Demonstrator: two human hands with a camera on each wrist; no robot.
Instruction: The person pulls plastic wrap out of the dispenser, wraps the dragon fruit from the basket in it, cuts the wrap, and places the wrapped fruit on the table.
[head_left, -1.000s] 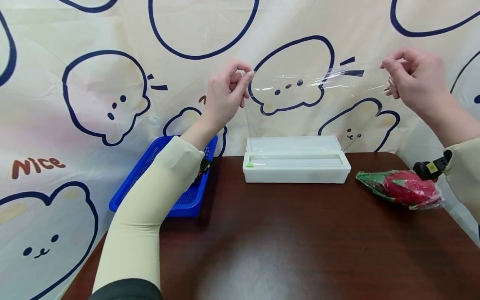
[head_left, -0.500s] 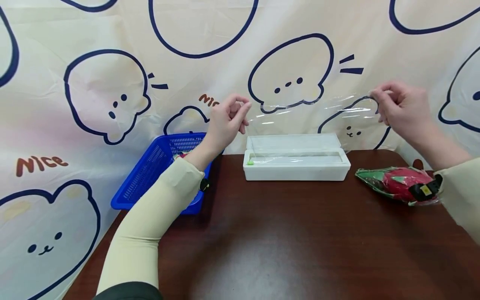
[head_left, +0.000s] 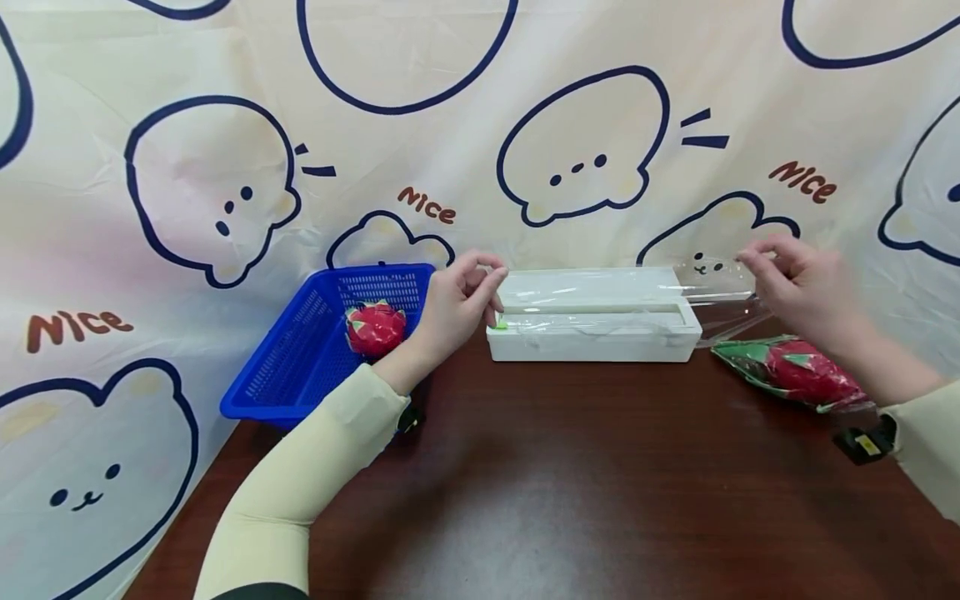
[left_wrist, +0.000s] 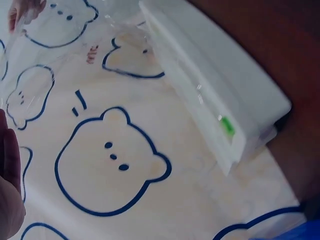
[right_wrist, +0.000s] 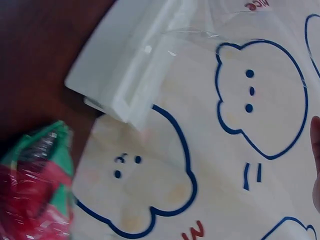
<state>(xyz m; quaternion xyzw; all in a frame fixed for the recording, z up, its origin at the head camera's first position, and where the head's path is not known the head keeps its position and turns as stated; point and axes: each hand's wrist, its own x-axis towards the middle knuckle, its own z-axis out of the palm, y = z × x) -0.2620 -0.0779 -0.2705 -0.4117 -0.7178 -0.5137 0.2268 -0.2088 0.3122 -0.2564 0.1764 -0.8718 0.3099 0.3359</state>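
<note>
Between both hands stretches a sheet of clear cling film, low over a white cling film dispenser with its lid raised. My left hand pinches the film's left side with thumb and fingers, close to the box's left end. At the other side my right hand pinches the film, beyond the box's right end and above a wrapped dragon fruit. A green slider shows on the box in the left wrist view. Only the edge of the right hand appears in the right wrist view.
A blue plastic basket stands at the left with an unwrapped dragon fruit in it, beside my left forearm. Behind the dark wooden table hangs a cartoon-printed cloth.
Both hands have come down with the stretched film, from high in front of the cloth to the level of the dispenser. The dragon fruit in the basket has come into sight.
</note>
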